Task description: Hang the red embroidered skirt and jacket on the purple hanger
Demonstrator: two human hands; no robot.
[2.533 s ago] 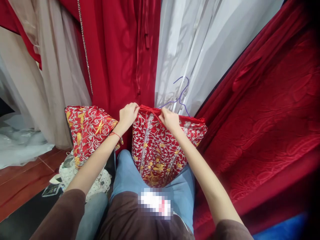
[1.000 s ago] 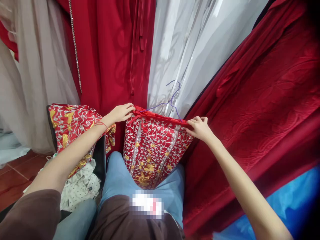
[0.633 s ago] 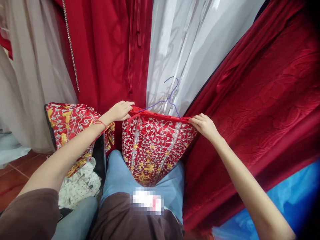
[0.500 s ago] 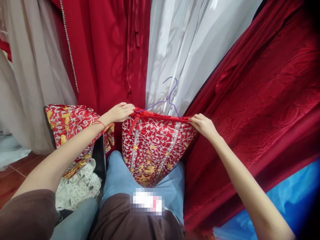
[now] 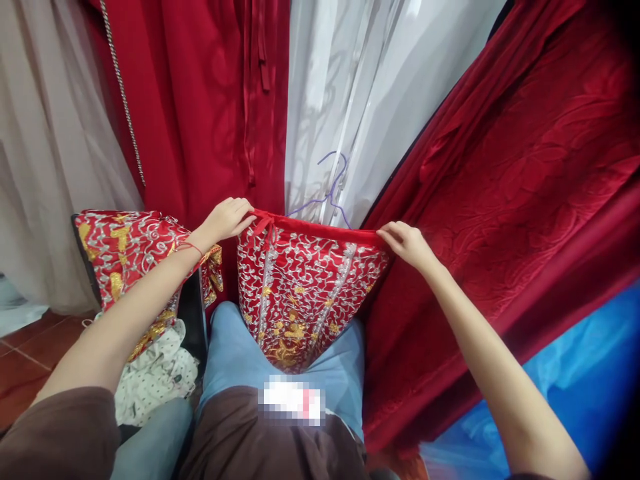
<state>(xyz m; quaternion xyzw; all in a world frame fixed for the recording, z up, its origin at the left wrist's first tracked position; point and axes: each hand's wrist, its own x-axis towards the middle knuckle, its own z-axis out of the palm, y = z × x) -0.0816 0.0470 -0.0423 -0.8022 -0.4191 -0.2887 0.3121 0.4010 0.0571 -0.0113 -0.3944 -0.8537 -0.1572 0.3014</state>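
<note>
A red skirt (image 5: 305,287) with silver and gold embroidery hangs between my hands, its plain red waistband stretched nearly level. My left hand (image 5: 231,219) pinches the waistband's left end, close to a small red tie. At the opposite end, my right hand (image 5: 404,243) grips the band between thumb and fingers. Behind the band rises a purple wire hanger (image 5: 334,183); its lower part is hidden by the skirt. The skirt's lower end falls between my knees.
To the left, another red embroidered garment (image 5: 135,250) lies over a dark chair-like frame, above white dotted cloth (image 5: 160,380). Long red garments (image 5: 215,100) and a white one (image 5: 320,80) hang ahead. Red patterned fabric (image 5: 500,233) and blue tulle (image 5: 575,393) fill the right side.
The waistband's front edge has turned up, so its red inside no longer shows and it covers more of the hanger. Both hands still hold the ends; the whole view has shifted slightly.
</note>
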